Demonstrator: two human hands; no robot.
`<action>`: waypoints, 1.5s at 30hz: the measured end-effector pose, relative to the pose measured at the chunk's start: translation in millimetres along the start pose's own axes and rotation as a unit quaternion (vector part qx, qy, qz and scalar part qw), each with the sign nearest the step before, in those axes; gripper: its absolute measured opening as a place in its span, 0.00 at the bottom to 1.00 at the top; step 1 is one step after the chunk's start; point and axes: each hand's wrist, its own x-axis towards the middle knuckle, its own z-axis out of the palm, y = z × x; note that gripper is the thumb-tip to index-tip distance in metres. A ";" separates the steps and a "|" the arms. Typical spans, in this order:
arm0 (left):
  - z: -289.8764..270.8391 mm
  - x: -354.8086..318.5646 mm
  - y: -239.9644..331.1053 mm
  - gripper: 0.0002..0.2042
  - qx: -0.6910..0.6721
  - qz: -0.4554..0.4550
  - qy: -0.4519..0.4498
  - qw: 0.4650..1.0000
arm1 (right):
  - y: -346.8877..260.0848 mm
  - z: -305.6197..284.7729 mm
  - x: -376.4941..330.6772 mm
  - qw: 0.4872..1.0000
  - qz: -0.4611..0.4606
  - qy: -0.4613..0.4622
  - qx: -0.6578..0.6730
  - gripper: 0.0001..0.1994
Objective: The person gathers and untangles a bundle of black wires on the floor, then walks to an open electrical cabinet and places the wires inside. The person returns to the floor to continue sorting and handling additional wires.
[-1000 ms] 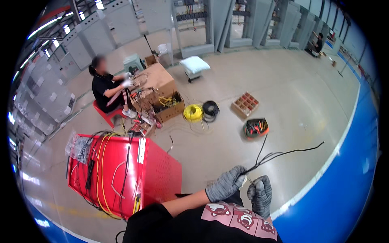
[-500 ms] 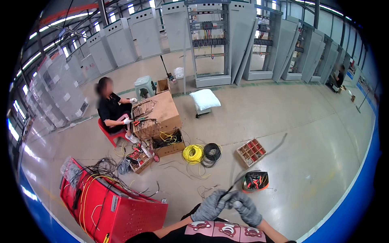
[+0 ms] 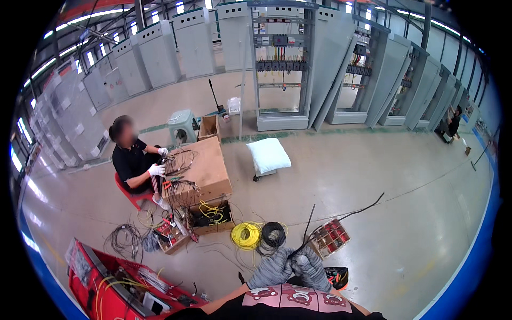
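Observation:
Close in front of my body, my left hand (image 3: 271, 268) and my right hand (image 3: 311, 268) meet, both in grey knitted gloves. The left fingers are closed round black wires (image 3: 307, 230). One wire end stands up from the grip, and another reaches out to the right past a divided box (image 3: 329, 238). My right hand is closed against the same wires, its thumb uppermost; its fingertips are partly hidden. A tool bag (image 3: 338, 277) with coloured handles sits on the floor beside my right hand, partly covered by it.
A red cart (image 3: 88, 272) with tools and wires stands at left. Yellow (image 3: 246, 236) and black (image 3: 272, 238) cable coils lie ahead. A seated person (image 3: 133, 162) handles wires at a cardboard box (image 3: 210, 170). A white cushion (image 3: 268, 153) rests on a stool; cabinets (image 3: 282, 122) line the back.
My view has shifted. My hands have drawn closer together, and the wire ends, blurred before, show sharply and apart. The seated person's hands have moved over the wires on the cardboard box.

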 end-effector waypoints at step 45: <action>56.6 819.0 -228.1 0.14 -0.205 0.033 -0.018 0.978 | -220.8 -326.4 742.6 0.989 -0.135 -0.057 -0.009 0.17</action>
